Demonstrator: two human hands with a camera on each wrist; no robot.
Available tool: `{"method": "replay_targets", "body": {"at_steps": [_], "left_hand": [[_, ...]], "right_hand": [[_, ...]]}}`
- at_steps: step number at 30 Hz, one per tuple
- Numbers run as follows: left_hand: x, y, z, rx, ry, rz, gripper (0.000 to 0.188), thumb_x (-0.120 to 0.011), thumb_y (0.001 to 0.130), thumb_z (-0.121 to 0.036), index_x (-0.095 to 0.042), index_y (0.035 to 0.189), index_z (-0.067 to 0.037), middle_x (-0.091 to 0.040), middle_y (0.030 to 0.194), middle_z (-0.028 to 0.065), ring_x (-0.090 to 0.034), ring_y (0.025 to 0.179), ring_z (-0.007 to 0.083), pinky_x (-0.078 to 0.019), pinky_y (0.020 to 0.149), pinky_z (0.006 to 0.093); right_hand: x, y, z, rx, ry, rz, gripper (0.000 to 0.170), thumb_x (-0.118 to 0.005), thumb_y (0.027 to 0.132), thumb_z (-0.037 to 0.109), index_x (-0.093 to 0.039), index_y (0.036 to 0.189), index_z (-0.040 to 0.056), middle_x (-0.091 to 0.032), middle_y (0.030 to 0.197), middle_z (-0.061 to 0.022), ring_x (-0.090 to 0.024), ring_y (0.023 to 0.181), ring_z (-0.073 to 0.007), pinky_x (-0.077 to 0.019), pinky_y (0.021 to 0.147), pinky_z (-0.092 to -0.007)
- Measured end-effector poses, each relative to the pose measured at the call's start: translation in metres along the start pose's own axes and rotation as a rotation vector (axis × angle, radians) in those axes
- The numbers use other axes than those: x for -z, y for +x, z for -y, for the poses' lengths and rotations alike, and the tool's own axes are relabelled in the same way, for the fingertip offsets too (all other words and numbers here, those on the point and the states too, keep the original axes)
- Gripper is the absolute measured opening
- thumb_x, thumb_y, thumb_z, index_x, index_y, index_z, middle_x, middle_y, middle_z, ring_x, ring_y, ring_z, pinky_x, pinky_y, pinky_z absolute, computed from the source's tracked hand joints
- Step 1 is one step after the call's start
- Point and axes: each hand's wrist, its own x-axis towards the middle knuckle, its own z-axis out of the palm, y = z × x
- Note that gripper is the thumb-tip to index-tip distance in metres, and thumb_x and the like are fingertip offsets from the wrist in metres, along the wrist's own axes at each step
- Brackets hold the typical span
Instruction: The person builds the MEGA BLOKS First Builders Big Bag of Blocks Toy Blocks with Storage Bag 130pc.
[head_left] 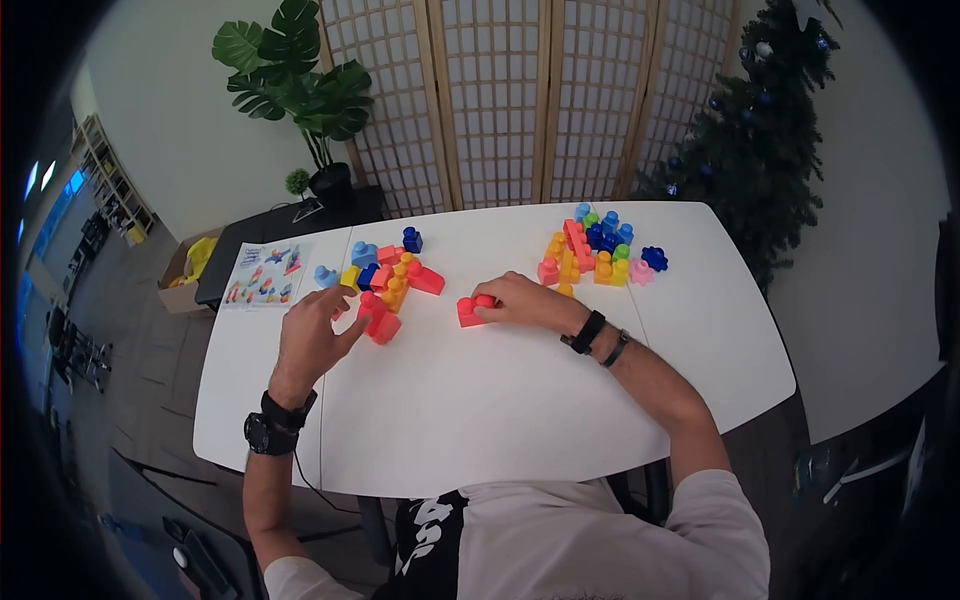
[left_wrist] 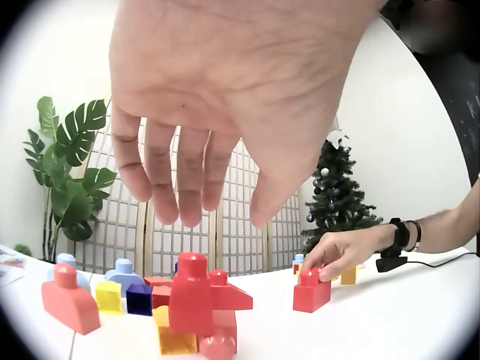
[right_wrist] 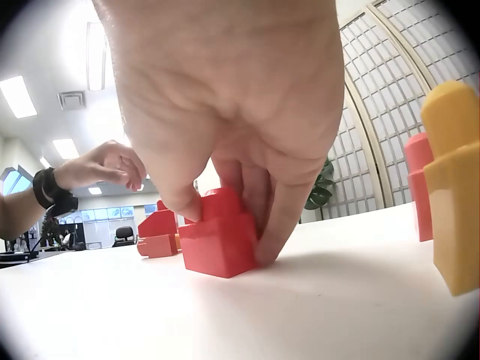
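Note:
My right hand [head_left: 530, 303] pinches a red toy building block [right_wrist: 217, 251] that sits upright on the white table, thumb on one side and fingers on the other. In the left wrist view that block shows round studs on top. My left hand [head_left: 312, 335] hovers above the left group of blocks, fingers loosely bent and holding nothing. Below it stands a red block [left_wrist: 192, 296], with another rounded red block [left_wrist: 69, 301] off to the left. Around these lie a yellow block [left_wrist: 109, 297], a dark blue block [left_wrist: 139, 298] and light blue ones behind.
Several mixed blocks, including a blue flower-shaped piece [head_left: 654, 259] and a pink one [head_left: 641, 271], lie at the back right of the table [head_left: 480, 420]. A printed picture sheet [head_left: 266, 275] lies at the left. Beyond stand a folding screen [head_left: 490, 110] and a potted plant [head_left: 330, 185].

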Motion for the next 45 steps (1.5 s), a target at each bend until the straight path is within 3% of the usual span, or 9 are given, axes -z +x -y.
{"method": "replay_targets", "body": {"at_steps": [4, 10, 13, 15, 22, 31, 36, 39, 45], "left_hand": [[-0.019, 0.003, 0.008, 0.137, 0.038, 0.032, 0.056, -0.088, 0.087, -0.043, -0.067, 0.122, -0.005, -0.077, 0.095, 0.0117, -0.075, 0.090, 0.0282, -0.0589, 0.075, 0.0394], [-0.037, 0.011, 0.010, 0.298, 0.013, 0.162, 0.062, -0.091, 0.083, -0.045, -0.069, 0.120, -0.001, -0.077, 0.095, 0.0146, -0.076, 0.087, 0.0281, -0.0586, 0.074, 0.0394], [-0.046, 0.011, 0.019, 0.277, -0.028, 0.153, 0.057, -0.092, 0.083, -0.039, -0.071, 0.117, 0.001, -0.078, 0.093, 0.0148, -0.076, 0.084, 0.0269, -0.0595, 0.073, 0.0375], [-0.053, 0.012, 0.027, 0.272, -0.045, 0.151, 0.053, -0.092, 0.083, -0.035, -0.072, 0.116, 0.002, -0.078, 0.093, 0.0152, -0.077, 0.083, 0.0270, -0.0603, 0.074, 0.0365], [-0.041, 0.019, 0.024, 0.208, -0.237, 0.105, 0.050, -0.089, 0.085, -0.023, -0.073, 0.122, 0.005, -0.080, 0.104, 0.0174, -0.079, 0.091, 0.0275, -0.0638, 0.083, 0.0352], [-0.045, 0.034, -0.016, -0.004, -0.350, 0.191, 0.041, -0.090, 0.086, -0.015, -0.074, 0.121, 0.002, -0.078, 0.115, 0.0151, -0.076, 0.099, 0.0273, -0.0618, 0.088, 0.0363], [-0.046, 0.036, -0.030, -0.038, -0.279, 0.178, 0.038, -0.091, 0.085, -0.017, -0.077, 0.116, 0.001, -0.079, 0.111, 0.0165, -0.076, 0.098, 0.0311, -0.0593, 0.088, 0.0383], [-0.051, 0.040, -0.031, 0.036, -0.286, 0.290, 0.040, -0.089, 0.085, -0.014, -0.076, 0.119, 0.001, -0.078, 0.114, 0.0166, -0.075, 0.102, 0.0300, -0.0590, 0.089, 0.0369], [-0.083, 0.044, -0.025, -0.081, -0.245, 0.287, 0.036, -0.087, 0.085, -0.012, -0.078, 0.118, 0.001, -0.079, 0.111, 0.0177, -0.075, 0.103, 0.0322, -0.0586, 0.092, 0.0391]], "right_hand": [[-0.011, -0.004, -0.009, 0.103, -0.027, -0.130, 0.037, -0.067, 0.096, 0.028, -0.070, 0.120, 0.0010, -0.075, 0.106, -0.0198, -0.069, 0.106, -0.0388, -0.0555, 0.096, -0.0443], [-0.013, -0.003, -0.013, 0.166, -0.092, -0.107, 0.053, -0.076, 0.096, 0.038, -0.067, 0.133, 0.0019, -0.075, 0.107, -0.0209, -0.070, 0.106, -0.0388, -0.0556, 0.098, -0.0431], [-0.003, -0.007, 0.003, 0.076, -0.107, -0.074, 0.059, -0.076, 0.098, 0.043, -0.065, 0.139, 0.0021, -0.076, 0.109, -0.0220, -0.072, 0.106, -0.0371, -0.0573, 0.096, -0.0425], [0.000, 0.003, 0.002, -0.005, 0.106, -0.105, 0.058, -0.075, 0.099, 0.042, -0.065, 0.138, -0.0001, -0.076, 0.112, -0.0225, -0.074, 0.107, -0.0351, -0.0591, 0.093, -0.0419], [-0.003, 0.072, -0.006, 0.102, 0.115, -0.155, 0.054, -0.074, 0.100, 0.037, -0.066, 0.136, -0.0031, -0.076, 0.114, -0.0229, -0.075, 0.106, -0.0351, -0.0595, 0.093, -0.0413], [-0.018, 0.128, 0.005, 0.063, -0.208, -0.226, 0.034, -0.082, 0.084, 0.023, -0.072, 0.105, -0.0024, -0.074, 0.100, -0.0210, -0.073, 0.102, -0.0379, -0.0589, 0.090, -0.0470], [0.016, 0.101, -0.006, 0.088, -0.084, -0.387, 0.040, -0.085, 0.078, 0.021, -0.074, 0.108, -0.0023, -0.077, 0.104, -0.0215, -0.075, 0.103, -0.0371, -0.0600, 0.092, -0.0428], [0.042, 0.049, -0.004, 0.019, -0.055, -0.335, 0.036, -0.083, 0.080, 0.016, -0.075, 0.110, -0.0016, -0.078, 0.108, -0.0215, -0.076, 0.101, -0.0354, -0.0606, 0.091, -0.0412], [0.030, -0.016, -0.027, -0.027, -0.067, -0.277, 0.030, -0.081, 0.082, 0.013, -0.074, 0.107, -0.0020, -0.078, 0.104, -0.0211, -0.076, 0.100, -0.0357, -0.0600, 0.089, -0.0419]]}}
